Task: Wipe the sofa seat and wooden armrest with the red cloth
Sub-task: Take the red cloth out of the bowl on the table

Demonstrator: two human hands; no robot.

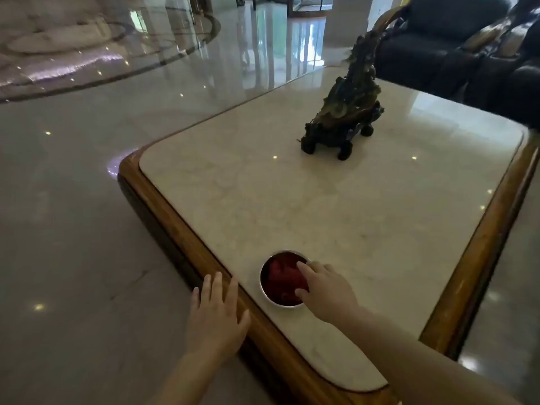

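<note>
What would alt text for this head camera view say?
A person's right hand reaches into a small metal bowl holding a red cloth on a marble-topped wooden table. The left hand rests flat on the table's edge; a dark carved figurine stands farther back.

A low table (336,206) with a pale marble top and a rounded wooden rim fills the near right. A dark carved ornament (346,112) stands on its far part. Polished marble floor (73,229) spreads to the left, mirroring small ceiling lights. A dark sofa (455,51) sits at far right. Glass doors (304,4) admit daylight in the far middle.
</note>
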